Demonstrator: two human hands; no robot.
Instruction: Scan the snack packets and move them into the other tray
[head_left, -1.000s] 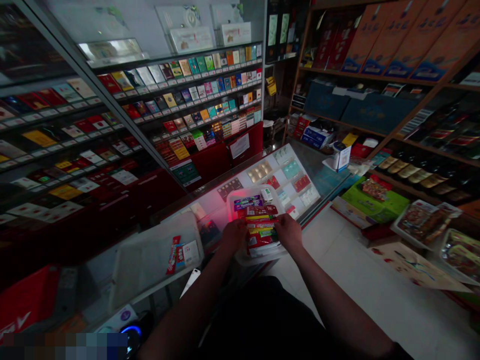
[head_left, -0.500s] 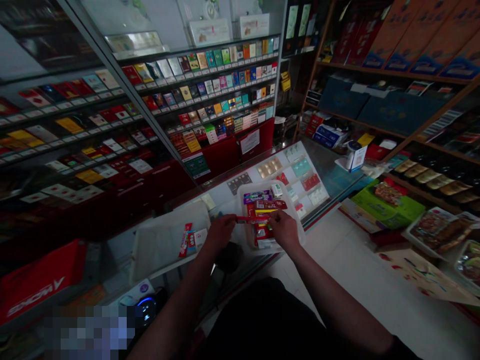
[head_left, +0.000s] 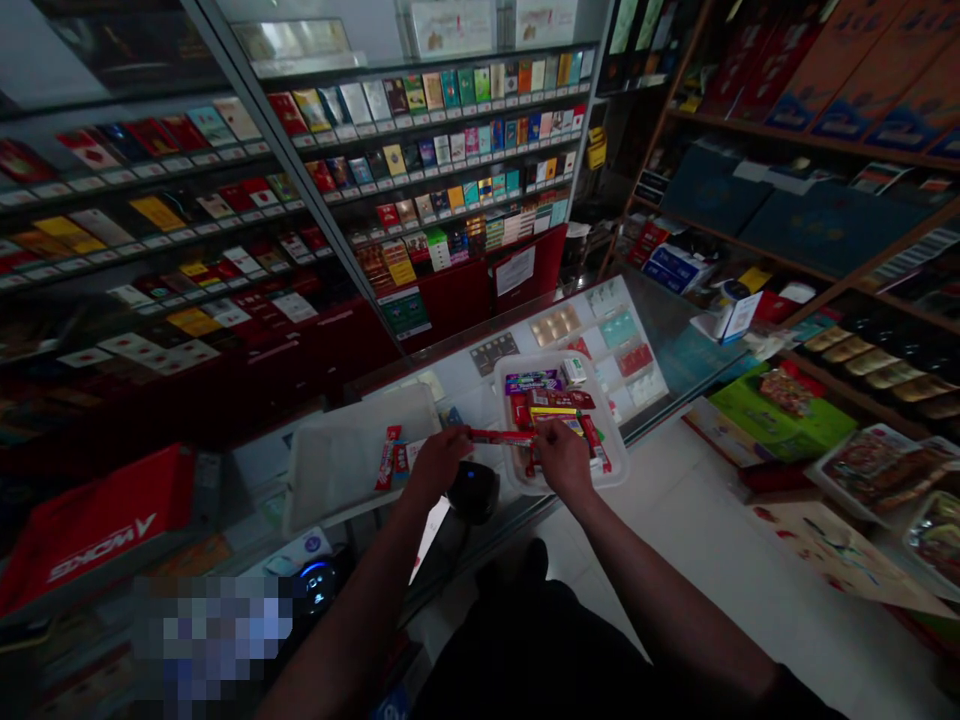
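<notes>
A thin red packet [head_left: 501,437] is stretched level between my two hands. My left hand [head_left: 444,462] grips its left end, and my right hand [head_left: 561,458] pinches the right end. Below and behind the packet, a clear plastic tub [head_left: 619,455] on the glass counter holds several wrapped sweets, among them a purple packet [head_left: 531,382]. Left of my left hand lies a white tray [head_left: 330,465] with a red-and-white packet [head_left: 388,458] and a few small packs at its right end.
A black rounded device [head_left: 474,492] stands just right of my left wrist. The glass counter [head_left: 679,350] runs to the right. Shelves of small boxes rise behind. A red box [head_left: 97,530] sits at left, and a green box [head_left: 757,415] at right.
The view has shifted, so the counter and shelves appear moved. Both hands still hold the red packet, and more of the red packets at the tub's right side now shows.
</notes>
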